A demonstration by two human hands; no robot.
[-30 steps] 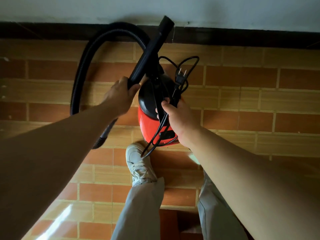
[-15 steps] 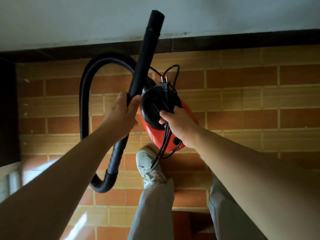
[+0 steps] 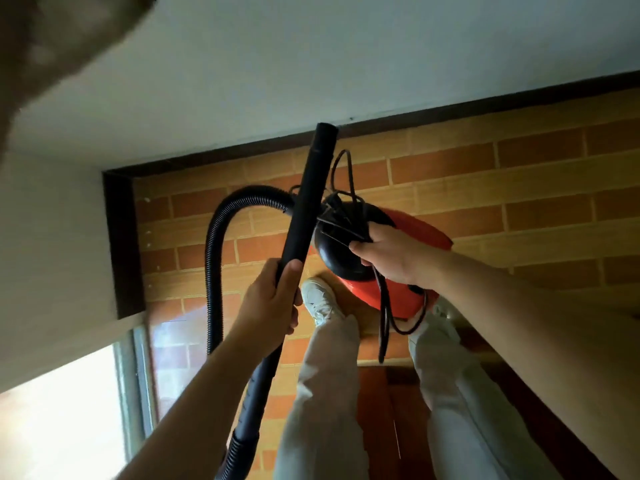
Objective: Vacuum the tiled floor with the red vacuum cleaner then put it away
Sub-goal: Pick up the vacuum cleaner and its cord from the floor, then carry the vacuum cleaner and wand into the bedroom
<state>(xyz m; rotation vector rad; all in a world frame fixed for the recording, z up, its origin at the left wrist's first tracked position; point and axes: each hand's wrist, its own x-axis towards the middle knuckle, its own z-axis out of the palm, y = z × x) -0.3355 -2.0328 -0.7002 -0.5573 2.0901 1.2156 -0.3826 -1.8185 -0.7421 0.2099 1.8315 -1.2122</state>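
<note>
Vacuum cleaner: The red vacuum cleaner [image 3: 419, 230] was tipped on its side with its black top facing the camera. It seemed to be carried above the floor, just ahead of the person's feet.
Right hand: The right hand [image 3: 391, 258] was curled over the black top, gripping it together with a bunch of cord.
Cord: The black cord [image 3: 384, 313] was loosely bundled. Some loops stuck up past the top, and others hung down beside the right leg.
Tube: The stiff black tube [image 3: 304, 209] slanted up towards the wall.
Left hand: The left hand [image 3: 270, 306] was wrapped round the lower part of the tube.
Hose: The ribbed hose [image 3: 216, 251] arched out to the left, then ran down past the left arm.
Floor: The floor [image 3: 519, 188] had brick-pattern orange tiles. A white shoe [image 3: 318, 299] and pale trousers [image 3: 322, 393] showed below.
Surroundings: There was a white wall [image 3: 311, 81] with a dark skirting board [image 3: 450, 109]. Bright glass [image 3: 52, 410] was at lower left.
Stage: This was probably the putting-away part, with the vacuum not yet set down.
Risk: The hanging cord loops could catch a shoe and trip the person. The shared grip on the top and cord could slip and drop the body on a foot. The hose arch could knock the wall on a turn.
</note>
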